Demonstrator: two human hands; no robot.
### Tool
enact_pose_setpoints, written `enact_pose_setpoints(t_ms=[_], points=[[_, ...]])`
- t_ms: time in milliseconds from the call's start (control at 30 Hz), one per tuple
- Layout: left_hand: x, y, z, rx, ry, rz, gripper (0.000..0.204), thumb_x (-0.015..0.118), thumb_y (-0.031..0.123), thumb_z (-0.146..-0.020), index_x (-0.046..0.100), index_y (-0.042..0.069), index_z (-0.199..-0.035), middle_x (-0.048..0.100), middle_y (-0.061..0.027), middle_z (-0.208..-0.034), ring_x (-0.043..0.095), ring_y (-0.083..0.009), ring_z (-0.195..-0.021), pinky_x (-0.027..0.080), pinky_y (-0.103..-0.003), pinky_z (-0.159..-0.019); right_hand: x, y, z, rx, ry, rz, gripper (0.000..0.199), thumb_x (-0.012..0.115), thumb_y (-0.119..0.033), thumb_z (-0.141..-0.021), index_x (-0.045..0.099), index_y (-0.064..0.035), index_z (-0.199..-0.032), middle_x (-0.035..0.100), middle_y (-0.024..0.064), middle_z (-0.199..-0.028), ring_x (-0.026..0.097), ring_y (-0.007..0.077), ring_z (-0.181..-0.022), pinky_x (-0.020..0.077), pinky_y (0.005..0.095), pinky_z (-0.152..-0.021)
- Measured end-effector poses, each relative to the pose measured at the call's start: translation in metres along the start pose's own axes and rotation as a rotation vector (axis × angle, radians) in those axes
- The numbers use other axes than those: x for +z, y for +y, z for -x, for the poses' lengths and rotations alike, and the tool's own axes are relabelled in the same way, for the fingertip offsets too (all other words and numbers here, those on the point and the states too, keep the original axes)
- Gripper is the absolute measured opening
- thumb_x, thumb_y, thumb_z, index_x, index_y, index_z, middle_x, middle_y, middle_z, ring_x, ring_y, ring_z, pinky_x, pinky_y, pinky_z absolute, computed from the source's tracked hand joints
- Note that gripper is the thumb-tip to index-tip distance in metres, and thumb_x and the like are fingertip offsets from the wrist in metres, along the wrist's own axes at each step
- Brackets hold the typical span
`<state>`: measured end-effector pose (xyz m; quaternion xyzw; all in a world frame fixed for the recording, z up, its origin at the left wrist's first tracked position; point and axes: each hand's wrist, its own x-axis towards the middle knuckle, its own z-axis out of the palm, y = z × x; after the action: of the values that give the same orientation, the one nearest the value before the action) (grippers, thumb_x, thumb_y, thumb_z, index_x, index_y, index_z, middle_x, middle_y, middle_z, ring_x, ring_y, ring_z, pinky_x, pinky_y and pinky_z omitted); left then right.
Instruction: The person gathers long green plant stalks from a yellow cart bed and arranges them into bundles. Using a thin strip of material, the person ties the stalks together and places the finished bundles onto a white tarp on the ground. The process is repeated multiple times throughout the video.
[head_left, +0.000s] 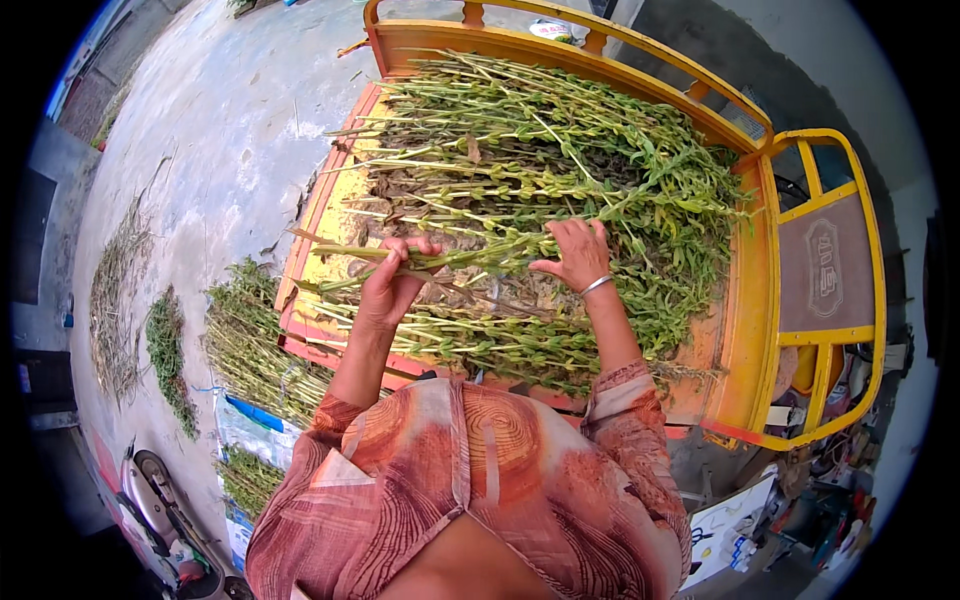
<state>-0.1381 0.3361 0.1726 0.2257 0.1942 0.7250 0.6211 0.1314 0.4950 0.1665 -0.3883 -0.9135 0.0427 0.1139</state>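
Observation:
Green podded stalks that look like sesame run in a small bunch across the middle. Their bare cut ends are in my left hand, its fingers and thumb closed round them. Further along the same bunch, my right hand, with a silver bangle at the wrist, has thumb and fingers spread at the stems, not gripping them. Beneath and around both hands lies a thick layer of similar stalks, leafy tops toward the right.
The stalks lie on an orange cart bed with a far side rail and a yellow-framed panel at the right. More stalks are piled on the ground at left. A scooter stands lower left, clutter lower right.

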Motion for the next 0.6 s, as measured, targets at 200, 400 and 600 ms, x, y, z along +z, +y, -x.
enact_pose_setpoints(t_ms=[200,400,600], points=[[-0.08,-0.005,0.07,0.023,0.219,0.29,0.026,0.054,0.035,-0.094,0.057,0.011,-0.084,0.056,-0.0121,-0.107,0.053,-0.0293,-0.106,0.045,-0.05,-0.092,0.009,-0.046,0.032,-0.13,-0.148,-0.021,0.045,0.071,-0.053,-0.066,0.063,-0.0088,-0.071,0.059,0.0047,-0.072,0.054,0.0244,-0.08,0.0444,0.0405,-0.072],[-0.142,-0.011,0.106,0.052,0.405,0.416,0.031,0.05,0.038,-0.095,0.055,0.01,-0.083,0.06,-0.0091,-0.1,0.056,-0.0295,-0.106,0.046,-0.053,-0.091,0.054,-0.073,0.088,-0.183,-0.131,-0.278,0.058,0.071,-0.058,-0.064,0.061,-0.005,-0.086,0.058,0.0102,-0.081,0.055,0.0273,-0.083,0.0473,0.0389,-0.07],[-0.172,-0.026,0.102,0.084,0.754,0.329,0.039,0.048,0.045,-0.093,0.05,0.013,-0.072,0.056,-0.0006,-0.074,0.061,-0.0269,-0.093,0.032,-0.071,-0.095,0.121,-0.034,0.138,0.194,-0.541,-0.302,0.075,0.071,-0.064,-0.064,0.059,-0.0045,-0.109,0.058,0.0146,-0.108,0.054,0.0312,-0.102,0.0447,0.0449,-0.083]])
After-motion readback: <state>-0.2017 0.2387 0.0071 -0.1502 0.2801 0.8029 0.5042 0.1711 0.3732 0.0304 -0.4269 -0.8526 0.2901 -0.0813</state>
